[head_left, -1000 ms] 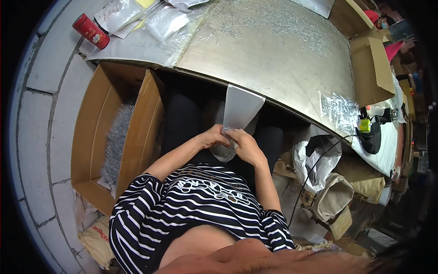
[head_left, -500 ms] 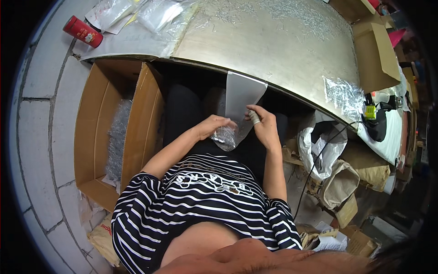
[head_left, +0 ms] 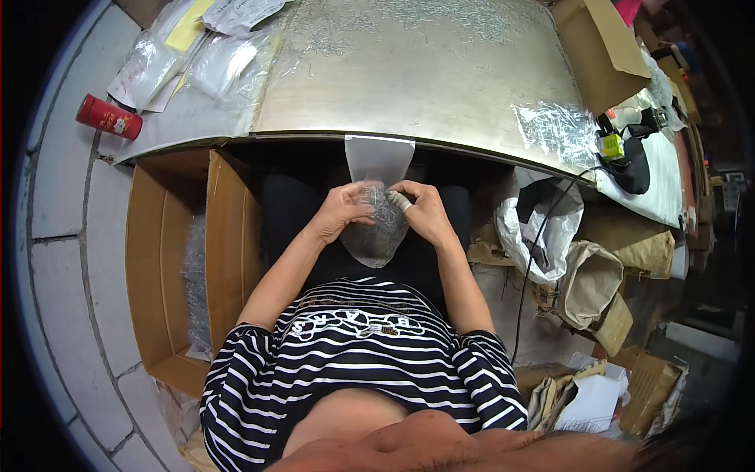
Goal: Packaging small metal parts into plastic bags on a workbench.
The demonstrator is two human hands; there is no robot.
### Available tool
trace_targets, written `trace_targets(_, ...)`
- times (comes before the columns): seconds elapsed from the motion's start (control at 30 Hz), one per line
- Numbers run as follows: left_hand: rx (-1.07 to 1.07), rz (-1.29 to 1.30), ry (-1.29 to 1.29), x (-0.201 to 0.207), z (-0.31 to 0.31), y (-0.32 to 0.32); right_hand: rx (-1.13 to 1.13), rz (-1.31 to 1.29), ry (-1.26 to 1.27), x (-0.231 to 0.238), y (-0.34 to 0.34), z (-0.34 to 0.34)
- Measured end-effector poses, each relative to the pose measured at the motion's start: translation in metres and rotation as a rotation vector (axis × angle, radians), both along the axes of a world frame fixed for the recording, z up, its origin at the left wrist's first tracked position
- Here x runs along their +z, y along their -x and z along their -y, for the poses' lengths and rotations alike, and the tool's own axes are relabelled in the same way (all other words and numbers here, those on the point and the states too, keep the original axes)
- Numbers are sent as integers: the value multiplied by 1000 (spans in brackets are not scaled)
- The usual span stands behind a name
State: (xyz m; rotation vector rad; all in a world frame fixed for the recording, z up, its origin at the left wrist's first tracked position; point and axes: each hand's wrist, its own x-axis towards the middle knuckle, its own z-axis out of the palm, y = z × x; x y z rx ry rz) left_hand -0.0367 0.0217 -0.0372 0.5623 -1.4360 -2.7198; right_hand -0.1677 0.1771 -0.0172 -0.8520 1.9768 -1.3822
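Note:
Over my lap, my left hand (head_left: 344,212) is closed on the left side of a small clear plastic bag (head_left: 379,208) with shiny thin metal pieces inside. My right hand (head_left: 421,211), with pale tape wrapped round one finger, pinches the bag's upper right edge. Right behind the bag hangs a translucent plastic sheet (head_left: 379,156) from the front edge of the metal-topped table (head_left: 346,106). Its rounded lower end curves below my hands. My fingertips are partly hidden by the bag's glare.
An open cardboard box (head_left: 169,346) holding filled clear bags (head_left: 197,287) stands to my left. Loose metal pieces (head_left: 448,17) lie across the table's far part. A red can (head_left: 108,117) is at the far left. White sacks (head_left: 539,228) and a black cable (head_left: 528,275) are at my right.
Both hands have come together and up at the bag; my right hand has moved from the hanging sheet onto the bag's edge. The whole view has shifted slightly.

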Motion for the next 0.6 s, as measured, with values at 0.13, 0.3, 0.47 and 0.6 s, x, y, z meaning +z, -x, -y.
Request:
trace_targets(0.13,38,101,66,-22,-1,1,32,102,96,8,2,1)
trace_targets(0.3,-19,-4,151,-24,-7,3,82,-82,31,8,8,4)
trace_targets(0.47,36,-184,-108,-8,11,-14,32,63,564,57,60,-20)
trace_targets(0.6,-6,-122,-32,-16,10,-14,-576,-903,-77,34,128,-43)
